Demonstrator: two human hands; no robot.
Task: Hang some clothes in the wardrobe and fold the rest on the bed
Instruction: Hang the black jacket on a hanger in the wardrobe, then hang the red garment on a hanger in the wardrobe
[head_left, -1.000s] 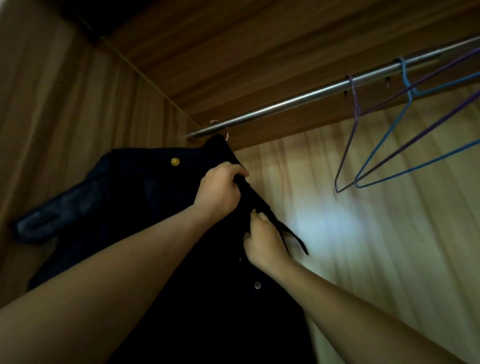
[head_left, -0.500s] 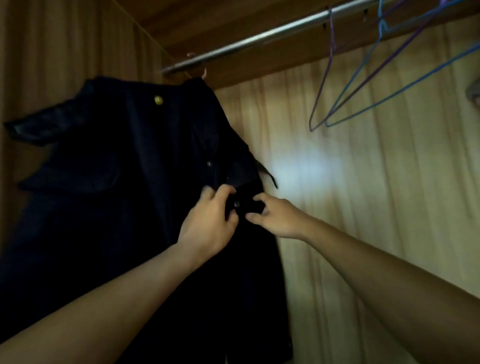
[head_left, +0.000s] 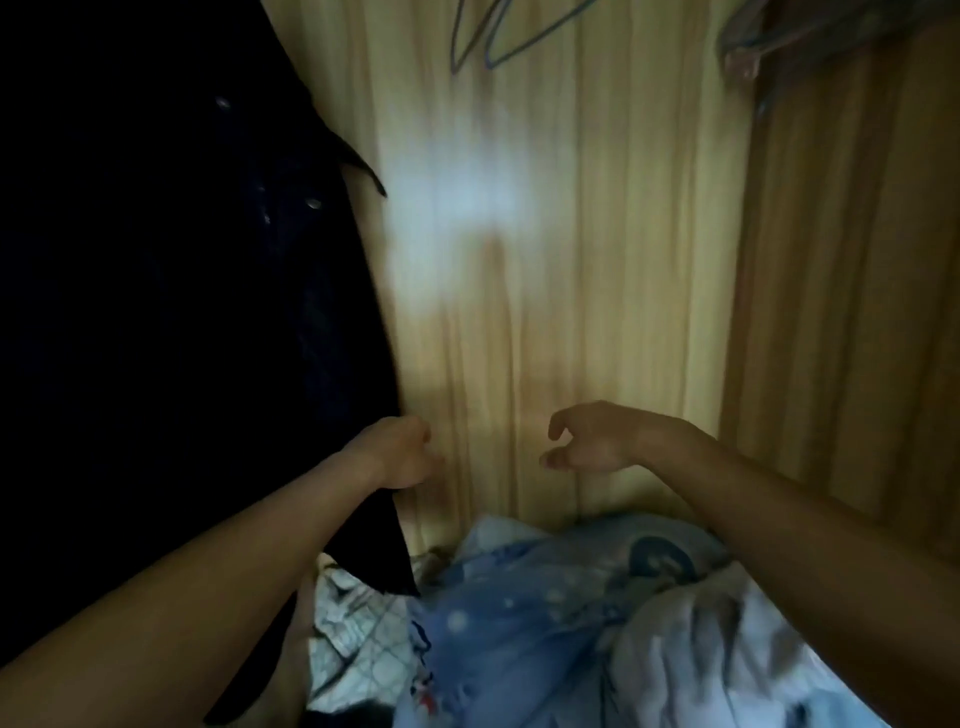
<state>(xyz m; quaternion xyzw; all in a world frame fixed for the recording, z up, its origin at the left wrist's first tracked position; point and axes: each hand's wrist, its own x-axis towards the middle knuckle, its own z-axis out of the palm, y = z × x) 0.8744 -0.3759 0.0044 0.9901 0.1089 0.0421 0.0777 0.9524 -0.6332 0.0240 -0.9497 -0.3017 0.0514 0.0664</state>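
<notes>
A dark button-up shirt (head_left: 182, 312) hangs at the left of the wardrobe and fills the left side of the view; its hanger and the rail are out of frame. My left hand (head_left: 397, 457) is curled at the shirt's front edge, low down, and grips the fabric there. About a hand's width to the right, my right hand (head_left: 592, 441) hovers in front of the wooden back panel (head_left: 571, 260) with loosely curled fingers, holding nothing. The picture is blurred by motion.
Bottoms of blue and purple wire hangers (head_left: 483, 41) show at the top, with more hangers (head_left: 753, 47) at the top right. Blue patterned bedding (head_left: 545, 597) and a white quilted cloth (head_left: 353, 639) lie piled below. The wardrobe's side wall (head_left: 857, 260) stands at the right.
The view has dropped from the rail toward the wardrobe's bottom. Both hands moved down from the shirt's buttons; the right hand let go and moved away to the right.
</notes>
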